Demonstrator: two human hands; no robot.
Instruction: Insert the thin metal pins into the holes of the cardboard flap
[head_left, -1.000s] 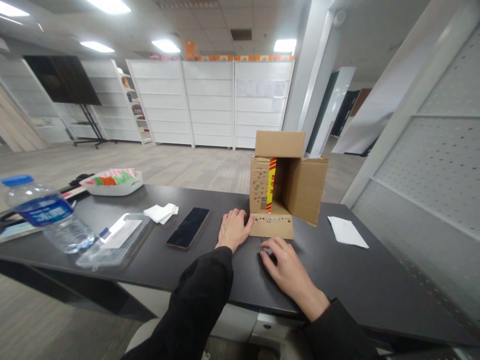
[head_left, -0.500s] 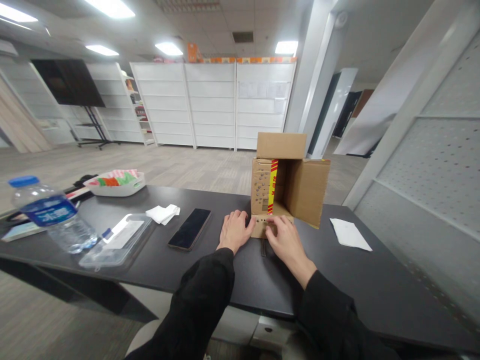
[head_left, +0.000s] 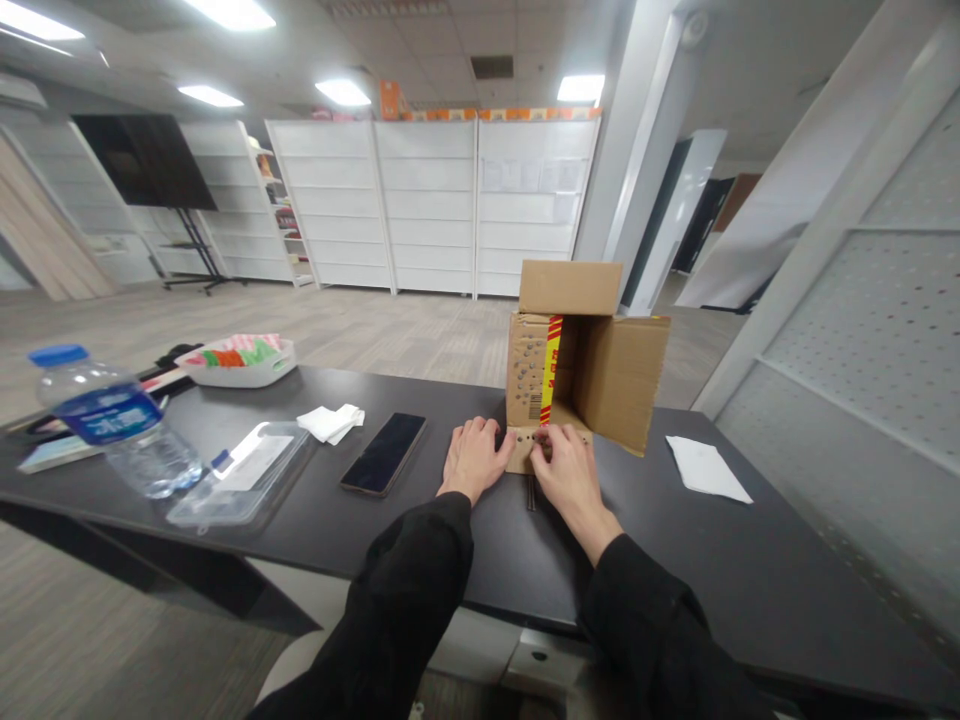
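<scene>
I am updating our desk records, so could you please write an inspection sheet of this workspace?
Surface: dark desk; no spill visible.
Job's things: open cardboard box, flaps spread; slim dark rods by its holed lower flap.
Clutter: water bottle, clear case, phone, crumpled tissue and white basket, left; white paper, right.
Hands: left hand at the lower flap's left edge; right hand over the flap, its grip unclear.
Cables: nothing seen for certain.
Surroundings: white shelving and a screen on a stand beyond the desk; perforated panel, right.
</scene>
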